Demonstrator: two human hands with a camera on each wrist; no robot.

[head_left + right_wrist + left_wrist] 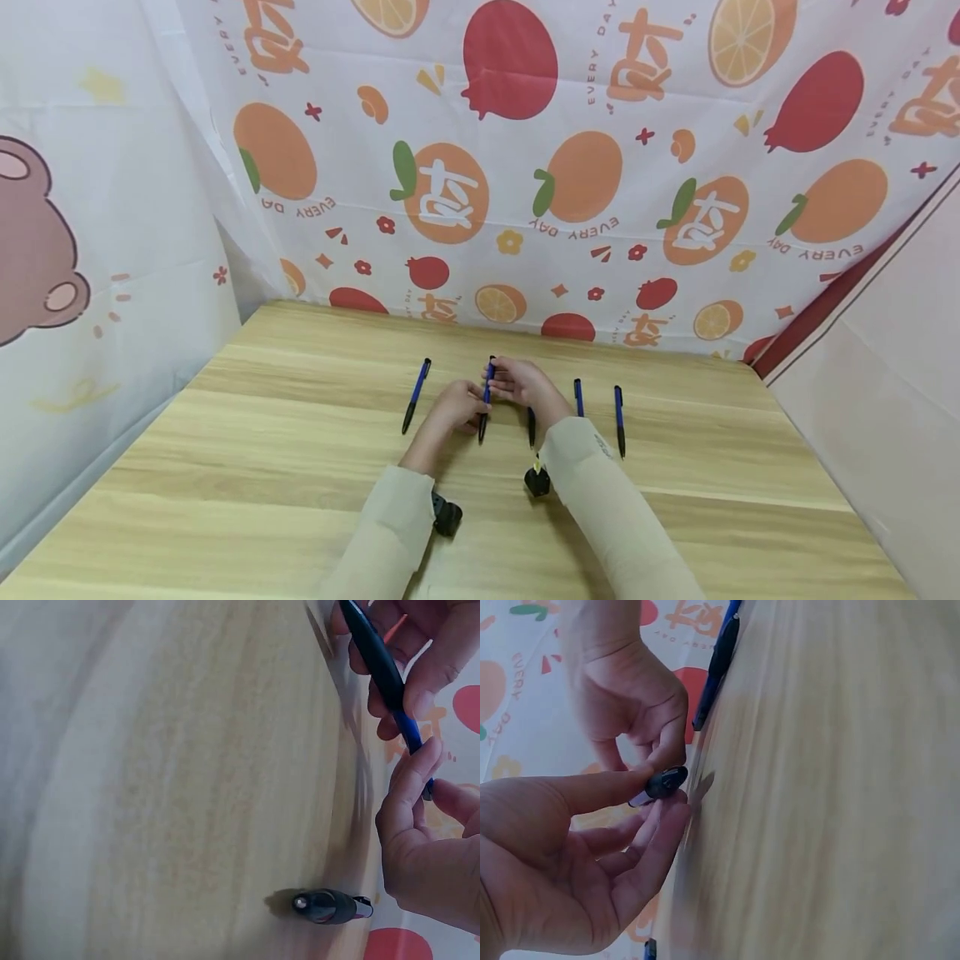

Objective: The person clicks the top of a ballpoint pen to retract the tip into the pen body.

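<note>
Pinching a blue pen (487, 391), tip end in the left hand (457, 405), clip end in the right hand (527, 386); holding it nearer the far edge of the table (285, 467), between other pens (416, 396), with wider room nearside.

A cream left sleeve (386, 529) and matching right sleeve (618, 512), the latter bearing small dark print (602, 445), have wide ends, with a boxy black left wrist camera (447, 517) and similar right wrist camera (537, 482).
</note>
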